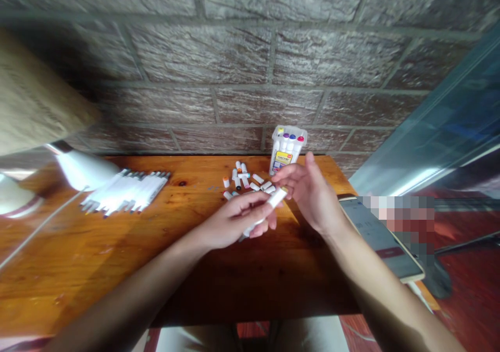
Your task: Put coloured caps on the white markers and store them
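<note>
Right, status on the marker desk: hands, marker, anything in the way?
Left hand shut on white marker. Right hand open, fingers at its far end. Loose caps scattered just beyond; marker case upright behind them.

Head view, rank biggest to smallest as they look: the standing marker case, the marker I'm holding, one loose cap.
1. marker case, bulkiest.
2. held marker, longer but thinner, and nearer, so unsure.
3. loose cap.
</note>
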Demonstrator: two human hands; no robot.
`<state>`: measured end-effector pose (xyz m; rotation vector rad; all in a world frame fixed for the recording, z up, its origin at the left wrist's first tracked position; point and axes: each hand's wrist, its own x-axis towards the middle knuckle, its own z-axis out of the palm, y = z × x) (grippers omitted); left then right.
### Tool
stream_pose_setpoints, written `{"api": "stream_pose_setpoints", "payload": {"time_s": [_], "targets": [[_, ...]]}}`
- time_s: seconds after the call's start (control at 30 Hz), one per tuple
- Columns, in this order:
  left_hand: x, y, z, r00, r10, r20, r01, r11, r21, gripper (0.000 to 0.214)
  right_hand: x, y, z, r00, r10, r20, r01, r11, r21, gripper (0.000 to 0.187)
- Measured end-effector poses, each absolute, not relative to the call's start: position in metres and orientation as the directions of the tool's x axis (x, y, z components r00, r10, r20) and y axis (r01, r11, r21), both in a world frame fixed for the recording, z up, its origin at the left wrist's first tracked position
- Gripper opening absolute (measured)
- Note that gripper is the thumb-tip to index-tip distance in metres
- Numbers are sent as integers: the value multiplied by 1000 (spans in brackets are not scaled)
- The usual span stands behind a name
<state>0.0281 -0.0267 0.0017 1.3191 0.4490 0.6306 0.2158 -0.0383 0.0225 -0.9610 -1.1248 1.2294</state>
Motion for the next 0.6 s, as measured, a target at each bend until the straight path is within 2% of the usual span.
{"api": "stream_pose_setpoints", "payload": {"time_s": [0.07,0.1,0.2,0.33,0.47,0.53,0.6], "targets": [[26,-21,2,617,780,106,-329,133,935,25,223,-34,17,41,988,148,-66,150,-986,53],[24,-18,3,561,821,111,-400,150,904,25,226,-33,14,14,984,176,33,176,-984,45],[18,-7,7,437,892,116,-568,173,805,19,228,-35,5,-218,948,231,267,286,-920,33],[10,1,9,375,922,97,-630,177,756,9,228,-38,-3,-483,863,151,428,383,-818,38],[8,3,8,346,932,106,-639,151,755,5,229,-37,-6,-553,822,135,469,441,-765,19],[8,5,8,311,945,106,-646,129,752,7,229,-37,-3,-508,850,140,440,396,-806,19],[7,7,8,276,956,96,-652,113,750,11,229,-37,2,-409,903,128,353,287,-890,24]]}}
